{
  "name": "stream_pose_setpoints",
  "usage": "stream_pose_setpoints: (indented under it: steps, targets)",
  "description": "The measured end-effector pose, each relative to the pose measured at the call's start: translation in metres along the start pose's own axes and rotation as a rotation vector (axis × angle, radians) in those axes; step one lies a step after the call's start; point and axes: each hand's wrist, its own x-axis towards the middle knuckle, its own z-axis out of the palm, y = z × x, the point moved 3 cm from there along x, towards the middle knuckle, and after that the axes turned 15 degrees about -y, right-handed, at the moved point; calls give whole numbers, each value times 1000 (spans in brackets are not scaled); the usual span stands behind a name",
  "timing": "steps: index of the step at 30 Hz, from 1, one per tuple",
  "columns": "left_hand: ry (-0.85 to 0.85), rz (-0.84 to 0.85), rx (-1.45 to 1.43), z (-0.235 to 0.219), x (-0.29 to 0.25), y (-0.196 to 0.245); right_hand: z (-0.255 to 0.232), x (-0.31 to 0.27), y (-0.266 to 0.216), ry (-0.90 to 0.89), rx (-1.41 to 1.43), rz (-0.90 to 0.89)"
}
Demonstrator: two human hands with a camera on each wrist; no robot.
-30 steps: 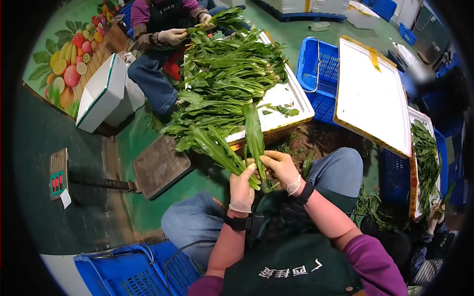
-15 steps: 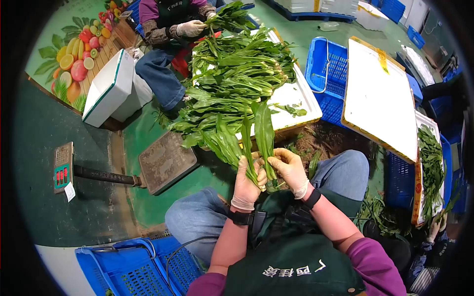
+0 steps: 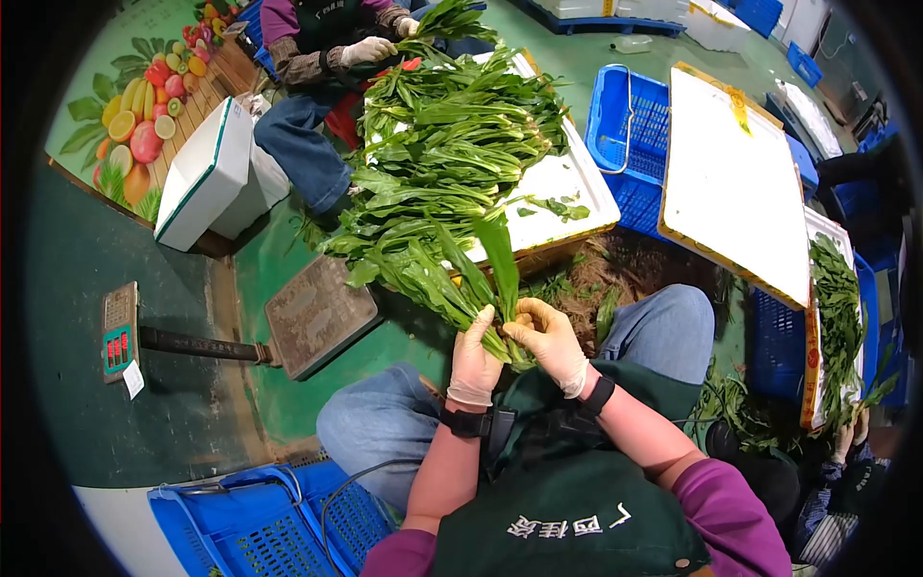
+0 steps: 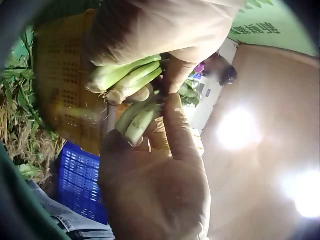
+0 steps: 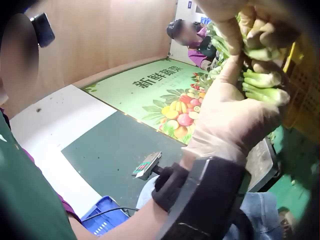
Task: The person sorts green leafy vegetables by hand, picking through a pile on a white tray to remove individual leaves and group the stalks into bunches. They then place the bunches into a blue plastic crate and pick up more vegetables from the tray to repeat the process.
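Observation:
In the head view, my gloved left hand [image 3: 475, 363] grips a bunch of long-leaved greens [image 3: 435, 288] by the stalks, leaves pointing up and away. My gloved right hand [image 3: 556, 346] pinches more greens [image 3: 498, 258] close beside it, its fingertips right at the bunch. Pale cut stalk ends [image 4: 125, 82] stick out under the left hand in the left wrist view, with a few more between the right hand's thumb and fingers. A big pile of the same greens [image 3: 452, 144] lies just ahead on a white foam surface [image 3: 572, 188].
A platform scale [image 3: 322, 313] stands to the left. Blue crates [image 3: 264, 529] sit at the lower left. On the right are a white foam lid [image 3: 735, 183], another blue crate [image 3: 630, 125] and a foam box of greens [image 3: 835, 317]. Across the pile, another person [image 3: 327, 43] handles greens.
My hands have come closer together, and the right hand's leaves now overlap the left hand's bunch. The view shifted slightly. Across the pile, the other person's hands and greens moved a little.

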Motion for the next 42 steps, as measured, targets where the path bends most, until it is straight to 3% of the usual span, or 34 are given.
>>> stream_pose_setpoints:
  steps: [7, 9, 10, 11, 12, 13, 15, 17, 21, 22, 23, 24, 25, 27, 31, 33, 37, 42]
  targets:
    - [9, -14, 28, 0, 1, -6, -12, -2, 4, -16, 90, 16]
    - [-48, -80, 231, 4, -3, -2, -13, 0, -1, -25, -163, 27]
    - [1, 32, 683, 19, -10, 7, -14, 0, 4, -48, -249, 89]
    - [35, -83, 211, -4, -4, -7, -10, -1, 4, -53, -208, 74]
    - [3, -59, 153, 15, -8, 0, -9, -1, 2, -65, -297, 62]
    - [-68, -19, 139, -3, 3, -14, -16, 1, 20, -26, -388, 43]
    - [-71, -49, 225, -4, 6, -18, -17, 6, 30, -11, -553, -174]
    - [-93, -84, 133, -8, 5, -17, -9, 4, 15, -51, -595, -126]
    - [-50, -25, 185, 6, -1, -1, -14, 11, 13, -70, -538, -34]
    - [-41, -40, 202, 8, -4, 0, -17, 13, 13, -61, -449, -95]
    - [-48, -78, 211, 13, -6, 4, -13, 12, -3, -21, -373, -154]
    - [-43, -132, 182, 9, -4, -1, -10, 7, -25, 64, -347, -19]
    - [-39, -165, 252, 16, -6, 5, -12, 8, -35, 95, -383, -58]
    - [-94, -242, 314, 27, -8, 9, -20, 14, -32, 54, -105, 2]
    - [-148, -337, 335, 11, -6, -6, -38, 22, -20, 16, -79, -13]
    - [-220, -389, 251, 12, -6, -12, -41, 14, -19, -17, 258, 189]
    - [-163, -465, 346, 0, -6, -17, -50, 23, 3, -149, 28, 87]
    - [171, 19, 433, -7, 2, 10, -74, 70, -7, 147, -534, -226]
